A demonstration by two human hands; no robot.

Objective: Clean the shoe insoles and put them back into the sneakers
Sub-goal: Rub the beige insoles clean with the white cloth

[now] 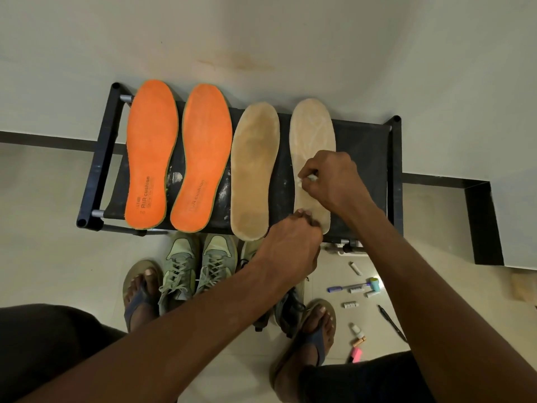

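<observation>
Nearest the camera, 2 feet in blue flip-flops stand on the pale floor, the left foot [142, 289] beside a pair of pale green sneakers [197, 266] whose toes point toward the rack. A darker pair of sneakers [290, 306] sits just right of them, mostly hidden under the left forearm. To the right, small items lie scattered on the floor: a blue pen [345, 287], a black pen [392, 322], several short white sticks [356, 268] and a pink piece [356, 353].

Farther on, the left hand [290, 242] reaches across to the near end of a low black rack [107, 146], its fingers curled down and pinching the heel edge of the rightmost beige insole [312, 135], pinning it in place. Just beyond it, the right hand [328, 178] is closed around a small white object [312, 178], whose tip touches the middle of the same insole. What the object is cannot be told. Pale white streaks show on the upper part of this insole.

The rack's dark top carries 4 insoles side by side, toes away from the person: 2 orange insoles [152, 152] on the left, printed "AIR cushion" near the heels, then a second beige insole [254, 170] with darker staining, then the one being worked on. White smudges mark the rack surface between them. Behind the rack rises a pale wall [261, 39].
</observation>
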